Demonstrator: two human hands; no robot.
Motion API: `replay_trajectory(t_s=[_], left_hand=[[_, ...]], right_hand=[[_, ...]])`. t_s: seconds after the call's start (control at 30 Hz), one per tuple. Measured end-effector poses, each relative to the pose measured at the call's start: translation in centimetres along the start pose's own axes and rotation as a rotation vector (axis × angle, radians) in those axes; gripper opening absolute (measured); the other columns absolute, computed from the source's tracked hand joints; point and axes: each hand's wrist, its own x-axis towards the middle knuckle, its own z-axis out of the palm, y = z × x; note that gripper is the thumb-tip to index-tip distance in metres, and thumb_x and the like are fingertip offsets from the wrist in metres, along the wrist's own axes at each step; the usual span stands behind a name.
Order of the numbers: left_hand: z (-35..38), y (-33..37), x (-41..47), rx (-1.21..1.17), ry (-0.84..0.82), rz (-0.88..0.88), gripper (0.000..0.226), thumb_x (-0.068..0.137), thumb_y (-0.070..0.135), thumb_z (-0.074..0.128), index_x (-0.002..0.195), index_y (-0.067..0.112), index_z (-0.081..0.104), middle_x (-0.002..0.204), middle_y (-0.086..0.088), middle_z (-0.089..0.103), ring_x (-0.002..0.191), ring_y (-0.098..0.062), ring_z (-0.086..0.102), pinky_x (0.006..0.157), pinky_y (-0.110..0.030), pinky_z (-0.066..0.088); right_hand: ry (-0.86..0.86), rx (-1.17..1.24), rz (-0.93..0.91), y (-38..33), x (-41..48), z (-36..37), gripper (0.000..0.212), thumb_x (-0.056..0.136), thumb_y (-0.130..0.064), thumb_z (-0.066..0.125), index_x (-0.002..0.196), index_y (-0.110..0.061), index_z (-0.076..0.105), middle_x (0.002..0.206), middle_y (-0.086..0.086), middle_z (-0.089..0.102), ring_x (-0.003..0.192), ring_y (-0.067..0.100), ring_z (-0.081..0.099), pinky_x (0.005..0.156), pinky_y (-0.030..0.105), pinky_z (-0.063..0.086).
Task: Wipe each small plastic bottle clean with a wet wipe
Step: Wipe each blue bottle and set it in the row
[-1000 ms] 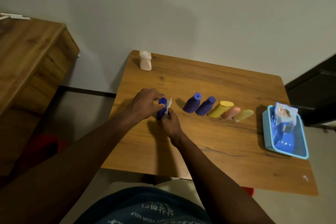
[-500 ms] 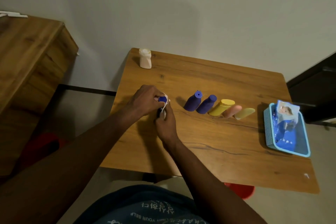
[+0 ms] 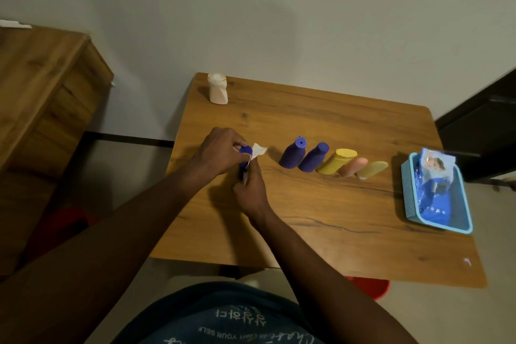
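My left hand (image 3: pixel 220 151) grips a small blue bottle (image 3: pixel 245 151) near its cap, above the left part of the wooden table (image 3: pixel 321 215). My right hand (image 3: pixel 250 187) presses a white wet wipe (image 3: pixel 258 150) against the bottle's side; most of the bottle is hidden by both hands. To the right stands a row of bottles: two blue ones (image 3: pixel 293 154) (image 3: pixel 314 158), a yellow one (image 3: pixel 337 160), a pink one (image 3: pixel 354 166) and an olive-yellow one (image 3: pixel 372 169). A white bottle (image 3: pixel 217 88) stands at the table's far left corner.
A light blue tray (image 3: pixel 410 195) at the table's right edge holds a pack of wet wipes (image 3: pixel 435 176). A wooden cabinet (image 3: pixel 42 86) stands to the left, a dark door frame (image 3: pixel 480 126) to the right. A red stool (image 3: pixel 368 286) shows under the table.
My right hand has slid down the bottle's side and the wipe's loose end now sticks out by the cap. The camera view shifted slightly.
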Motion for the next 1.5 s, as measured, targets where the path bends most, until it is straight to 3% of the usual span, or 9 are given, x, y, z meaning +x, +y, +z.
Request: replay_trajectory(t_s=[0.2, 0.33, 0.5, 0.63, 0.73, 0.87, 1.13, 1.33, 1.5], left_hand=[[0.1, -0.2, 0.2, -0.023, -0.009, -0.033, 0.039, 0.076, 0.021, 0.087, 0.111, 0.008, 0.076, 0.112, -0.007, 0.075, 0.093, -0.013, 0.069, 0.078, -0.024, 0.056], [0.2, 0.0, 0.2, 0.004, -0.015, -0.048, 0.043, 0.077, 0.021, 0.086, 0.116, 0.008, 0.074, 0.117, -0.006, 0.073, 0.096, -0.012, 0.067, 0.078, -0.020, 0.054], [0.2, -0.1, -0.1, -0.007, -0.012, -0.045, 0.043, 0.078, 0.020, 0.085, 0.118, 0.009, 0.073, 0.116, -0.006, 0.074, 0.099, -0.013, 0.068, 0.086, -0.028, 0.058], [0.4, -0.4, 0.0, -0.025, -0.003, -0.059, 0.045, 0.078, 0.024, 0.086, 0.119, 0.010, 0.073, 0.115, -0.005, 0.074, 0.097, -0.013, 0.068, 0.085, -0.028, 0.058], [0.5, -0.5, 0.0, -0.039, 0.009, -0.075, 0.046, 0.077, 0.025, 0.087, 0.118, 0.010, 0.073, 0.114, -0.005, 0.074, 0.095, -0.012, 0.068, 0.082, -0.023, 0.056], [0.4, -0.4, 0.1, -0.054, 0.006, -0.092, 0.047, 0.076, 0.024, 0.088, 0.118, 0.010, 0.074, 0.113, -0.005, 0.074, 0.095, -0.011, 0.068, 0.080, -0.022, 0.055], [0.1, 0.0, 0.1, -0.041, -0.010, -0.098, 0.045, 0.076, 0.018, 0.086, 0.118, 0.009, 0.072, 0.113, -0.006, 0.073, 0.093, -0.010, 0.067, 0.071, -0.013, 0.049], [0.3, 0.2, 0.0, 0.026, -0.015, -0.045, 0.047, 0.080, 0.023, 0.083, 0.123, 0.009, 0.070, 0.120, -0.007, 0.071, 0.102, -0.015, 0.065, 0.087, -0.029, 0.056], [0.3, 0.4, 0.2, 0.015, -0.009, -0.048, 0.043, 0.079, 0.024, 0.084, 0.118, 0.007, 0.073, 0.115, -0.008, 0.073, 0.097, -0.015, 0.067, 0.085, -0.031, 0.058]], right_hand=[[0.013, 0.033, -0.017, 1.1, -0.6, 1.0, 0.073, 0.070, 0.004, 0.055, 0.139, -0.012, 0.040, 0.126, 0.005, 0.052, 0.115, 0.018, 0.052, 0.095, 0.024, 0.049], [-0.033, 0.038, 0.193, 0.1, 2.1, -0.4, 0.059, 0.068, 0.000, 0.068, 0.120, -0.019, 0.046, 0.108, 0.004, 0.058, 0.098, 0.027, 0.059, 0.080, 0.043, 0.057], [-0.078, -0.045, 0.238, 2.5, 5.1, -1.0, 0.065, 0.055, -0.016, 0.067, 0.118, -0.018, 0.055, 0.107, 0.012, 0.065, 0.096, 0.034, 0.064, 0.084, 0.061, 0.057], [-0.062, -0.063, 0.276, 2.8, 3.6, -1.1, 0.039, 0.071, -0.002, 0.066, 0.108, -0.013, 0.057, 0.101, 0.012, 0.066, 0.087, 0.024, 0.061, 0.080, 0.049, 0.057], [-0.015, -0.014, 0.280, 3.8, 1.8, 0.2, 0.027, 0.072, -0.009, 0.061, 0.099, -0.012, 0.058, 0.091, 0.008, 0.066, 0.080, 0.022, 0.059, 0.070, 0.041, 0.051], [0.072, 0.072, 0.222, 3.4, 0.5, 1.6, 0.036, 0.068, -0.021, 0.054, 0.102, -0.009, 0.057, 0.088, 0.010, 0.064, 0.076, 0.019, 0.057, 0.067, 0.040, 0.049], [0.080, -0.007, 0.149, 2.5, 3.6, -0.6, 0.037, 0.072, 0.001, 0.060, 0.107, -0.008, 0.066, 0.093, 0.008, 0.070, 0.080, 0.021, 0.062, 0.074, 0.047, 0.053], [0.105, -0.069, 0.176, 4.1, 3.0, -1.4, 0.004, 0.071, -0.004, 0.059, 0.075, -0.005, 0.060, 0.071, 0.017, 0.062, 0.067, 0.024, 0.054, 0.064, 0.055, 0.051], [0.107, 0.045, 0.186, 3.4, 1.6, -0.6, 0.025, 0.070, -0.013, 0.053, 0.088, -0.006, 0.067, 0.081, 0.016, 0.070, 0.075, 0.038, 0.063, 0.068, 0.051, 0.053]])
